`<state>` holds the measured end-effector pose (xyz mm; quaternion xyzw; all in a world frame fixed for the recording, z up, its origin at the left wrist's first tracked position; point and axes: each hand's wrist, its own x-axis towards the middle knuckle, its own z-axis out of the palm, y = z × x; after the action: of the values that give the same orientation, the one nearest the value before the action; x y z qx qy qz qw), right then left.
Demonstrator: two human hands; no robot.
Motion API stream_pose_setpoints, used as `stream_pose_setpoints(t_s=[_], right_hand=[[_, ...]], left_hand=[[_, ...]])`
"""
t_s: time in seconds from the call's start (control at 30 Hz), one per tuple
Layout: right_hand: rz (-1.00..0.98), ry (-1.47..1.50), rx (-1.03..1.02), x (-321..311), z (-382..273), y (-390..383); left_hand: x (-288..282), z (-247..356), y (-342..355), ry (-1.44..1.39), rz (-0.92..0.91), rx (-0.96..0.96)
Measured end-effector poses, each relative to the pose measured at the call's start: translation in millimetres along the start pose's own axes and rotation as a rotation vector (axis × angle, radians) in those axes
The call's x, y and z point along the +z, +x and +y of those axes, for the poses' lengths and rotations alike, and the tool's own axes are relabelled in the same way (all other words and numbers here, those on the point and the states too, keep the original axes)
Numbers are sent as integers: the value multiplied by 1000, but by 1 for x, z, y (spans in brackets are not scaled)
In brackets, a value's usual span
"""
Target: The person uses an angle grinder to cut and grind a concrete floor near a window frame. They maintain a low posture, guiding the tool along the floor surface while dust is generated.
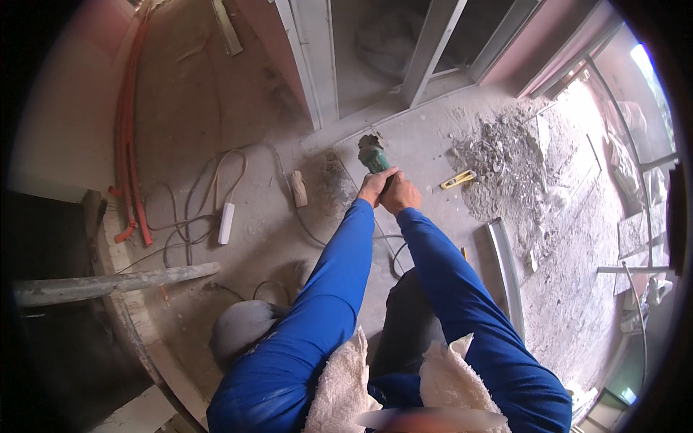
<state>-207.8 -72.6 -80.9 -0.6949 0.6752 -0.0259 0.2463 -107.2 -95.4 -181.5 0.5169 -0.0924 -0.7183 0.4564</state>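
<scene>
Both my arms, in blue sleeves, reach forward to a green angle grinder (375,160) held low over the dusty floor. My left hand (371,190) is closed around its body on the left side. Against it, my right hand (402,195) is wrapped round the rear of the grinder. The tool's head points away from me, close to the base of a pale door frame (315,65); whether its disc touches the floor, I cannot tell. A dark cord (310,234) runs over the floor near my left arm.
A wood block (299,189) and white power strip (226,224) lie left among looped cables. A yellow-handled tool (458,180) lies right, beside rubble (498,155). A metal channel (507,270) is near my right arm. Red pipes (130,144) and a grey pole (115,285) are left.
</scene>
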Motion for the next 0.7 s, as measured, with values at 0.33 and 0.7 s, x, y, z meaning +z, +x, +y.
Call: stream_pose_setpoints(t_s=[0.33,0.7], right_hand=[[-56,-109,-150,15,-7,6],[-24,89,116,9,-10,20]], left_hand=[[-22,-13,-10,-233,104,117],[8,31,-12,191,125,182]])
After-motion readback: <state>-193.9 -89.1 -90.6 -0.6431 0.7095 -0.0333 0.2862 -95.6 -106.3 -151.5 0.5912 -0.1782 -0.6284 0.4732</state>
